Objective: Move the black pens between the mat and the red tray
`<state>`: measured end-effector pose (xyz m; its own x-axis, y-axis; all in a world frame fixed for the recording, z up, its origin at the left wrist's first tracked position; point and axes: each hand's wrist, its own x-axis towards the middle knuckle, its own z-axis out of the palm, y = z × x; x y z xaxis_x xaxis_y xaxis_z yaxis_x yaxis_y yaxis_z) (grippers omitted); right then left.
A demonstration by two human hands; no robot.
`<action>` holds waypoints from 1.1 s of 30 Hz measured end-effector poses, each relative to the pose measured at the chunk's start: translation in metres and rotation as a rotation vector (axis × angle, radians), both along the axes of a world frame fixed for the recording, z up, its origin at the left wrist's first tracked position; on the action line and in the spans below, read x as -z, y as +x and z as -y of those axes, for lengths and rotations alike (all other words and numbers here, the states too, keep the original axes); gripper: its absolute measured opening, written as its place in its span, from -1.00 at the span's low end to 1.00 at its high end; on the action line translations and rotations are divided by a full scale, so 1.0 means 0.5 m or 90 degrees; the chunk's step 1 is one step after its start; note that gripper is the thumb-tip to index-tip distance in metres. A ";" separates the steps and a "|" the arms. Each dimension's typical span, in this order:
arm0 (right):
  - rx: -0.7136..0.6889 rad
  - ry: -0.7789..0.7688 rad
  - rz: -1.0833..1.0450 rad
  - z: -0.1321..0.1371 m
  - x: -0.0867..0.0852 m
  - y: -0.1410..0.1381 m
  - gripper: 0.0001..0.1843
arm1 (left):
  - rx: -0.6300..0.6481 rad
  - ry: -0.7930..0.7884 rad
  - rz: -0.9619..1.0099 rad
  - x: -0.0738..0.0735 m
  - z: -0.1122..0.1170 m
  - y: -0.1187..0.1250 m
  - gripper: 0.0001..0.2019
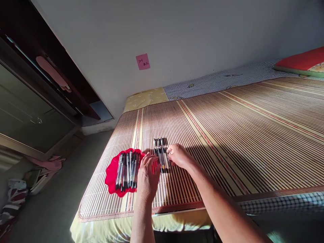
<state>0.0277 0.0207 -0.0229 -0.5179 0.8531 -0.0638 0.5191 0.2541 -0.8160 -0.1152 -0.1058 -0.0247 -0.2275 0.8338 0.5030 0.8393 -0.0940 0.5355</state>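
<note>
A small row of clear pens with black caps [159, 143] lies side by side on the striped bamboo mat [217, 145]. My right hand [178, 156] is at the row's right side, fingers curled in against the rightmost pen. On the other side, my left hand [149, 170] hovers with bent fingers and its thumb apart, between the row and a red scalloped plate [110, 175]. It covers part of the plate's right edge. Several more pens [128, 170] lie lengthwise on that plate, caps mixed in direction.
The mat covers a bed with a yellow sheet [144, 98]. Behind stands a white wall with a pink note [143, 61]. A red cushion [301, 60] rests at the far right. On the left are a doorway, a cabinet [30, 111] and the grey floor [86, 162].
</note>
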 end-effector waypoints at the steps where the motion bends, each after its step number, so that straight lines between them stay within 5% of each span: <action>1: -0.004 -0.007 -0.003 0.000 -0.002 0.000 -0.87 | 0.001 -0.002 -0.003 -0.001 0.000 0.000 -0.78; 10: -0.017 -0.068 -0.002 0.005 -0.017 0.010 -0.80 | 0.048 -0.108 -0.081 -0.001 0.001 0.026 -0.56; 20: -0.012 -0.036 0.029 0.006 -0.033 0.014 -0.81 | 0.054 -0.124 -0.125 0.003 -0.002 0.030 -0.54; 33: -0.026 -0.007 -0.001 -0.004 -0.007 0.011 -0.75 | 0.070 -0.167 -0.121 0.002 -0.004 0.042 -0.58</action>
<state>0.0333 0.0230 -0.0196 -0.5529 0.8301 -0.0725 0.5072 0.2663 -0.8196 -0.0943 -0.1038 -0.0256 -0.0521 0.9546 0.2933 0.9192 -0.0690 0.3876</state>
